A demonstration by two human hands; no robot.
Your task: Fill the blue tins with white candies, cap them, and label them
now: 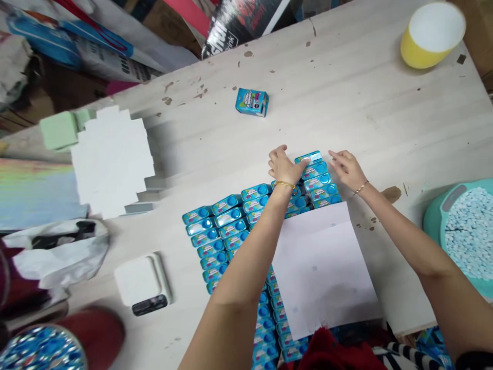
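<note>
Rows of small blue tins (234,227) lie side by side on the pale table. My left hand (284,165) is over the top of the right-hand columns, its thumb against the uppermost tin (309,157) and its other fingers spread. Just right of that column, my right hand (346,168) has its fingers apart, with nothing seen in them. A white sheet (325,267) covers part of the tins nearest my body. Farther back, a single blue box (252,102) lies by itself.
A stack of white cards (113,159) and a white scale (142,282) are on the left. At the lower left is a red tub (102,334) of blue pieces. On the right are a teal basin (437,210) of pale pellets and a yellow cup (419,54).
</note>
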